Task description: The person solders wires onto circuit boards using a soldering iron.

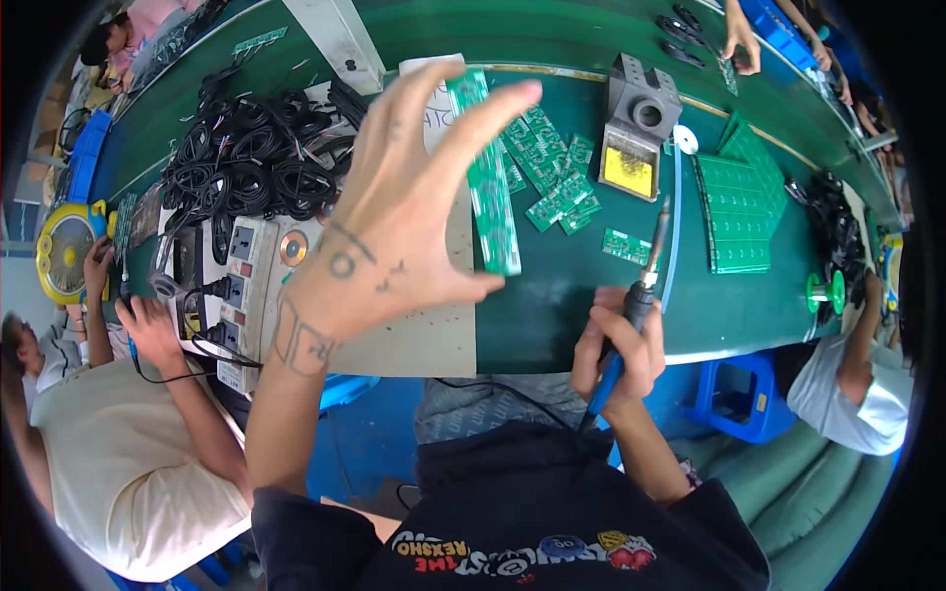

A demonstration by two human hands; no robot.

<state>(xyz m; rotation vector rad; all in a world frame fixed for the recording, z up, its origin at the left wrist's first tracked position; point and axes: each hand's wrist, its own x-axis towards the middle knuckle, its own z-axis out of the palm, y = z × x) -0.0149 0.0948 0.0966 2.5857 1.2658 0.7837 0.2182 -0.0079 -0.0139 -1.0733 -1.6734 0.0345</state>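
Note:
My left hand [389, 222] is raised over the bench with its fingers spread wide and nothing gripped. Behind its fingers lies a long green circuit board strip [493, 217], partly covered by the index finger. My right hand [623, 345] is wrapped round the handle of a soldering iron [650, 264], whose metal tip points up and away from me. Just beyond that hand, a small green circuit board [627, 246] lies on the green mat. Several more small boards [562, 192] are piled loosely farther back, right of the strip.
A soldering iron stand [641, 113] with a yellow sponge [628, 172] stands at the back. Large green board panels [734, 217] are stacked at right, near a green solder spool [826, 293]. Coiled black cables [246, 158] and a power strip [246, 286] lie left. Co-workers sit on both sides.

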